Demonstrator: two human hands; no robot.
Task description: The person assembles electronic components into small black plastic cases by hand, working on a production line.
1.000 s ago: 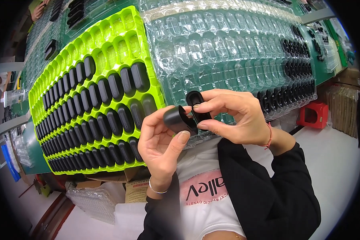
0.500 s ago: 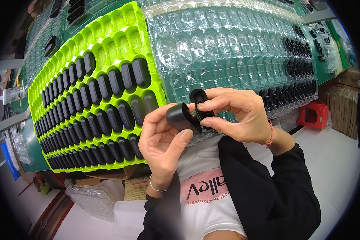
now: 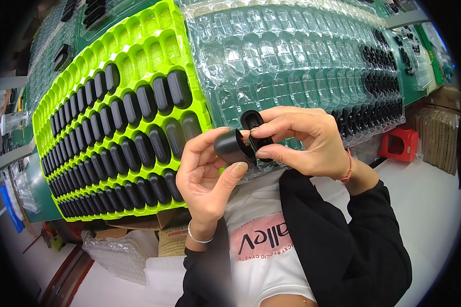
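held in front of the chest, above the white printed shirt (image 3: 261, 245) and black jacket (image 3: 343, 240): a small black case (image 3: 234, 147), hinged open, body low and to the left, rounded lid (image 3: 251, 120) raised behind it; gripped by the left hand (image 3: 207, 176) from below, thumb laid along the near side of the body, fingers curled round the far side, so closed on the case rather than spread; pinched by the right hand (image 3: 305, 140) from the right, thumb and forefinger pressed together at the hinge side, where lid met body; could not tell whether anything small sat between those fingertips; worn at the left wrist, a thin silver bangle (image 3: 198, 239); at the right wrist, a red cord bracelet (image 3: 349, 169).

behind the hands, tilted up on the green bench: a lime-green moulded tray (image 3: 138, 61), most pockets in its lower rows filled with black oblong cases (image 3: 138, 133) lying side by side, upper pockets bare; just beside it on the right, touching or nearly so, a clear plastic blister tray (image 3: 271, 51), mostly bare pockets, with more black pieces (image 3: 379, 87) seated along its far right end; near the right edge, low on the white floor, a red stool-like box (image 3: 399, 143); under the bench at lower left, cardboard boxes (image 3: 169, 235) and a stack of clear trays (image 3: 118, 256).
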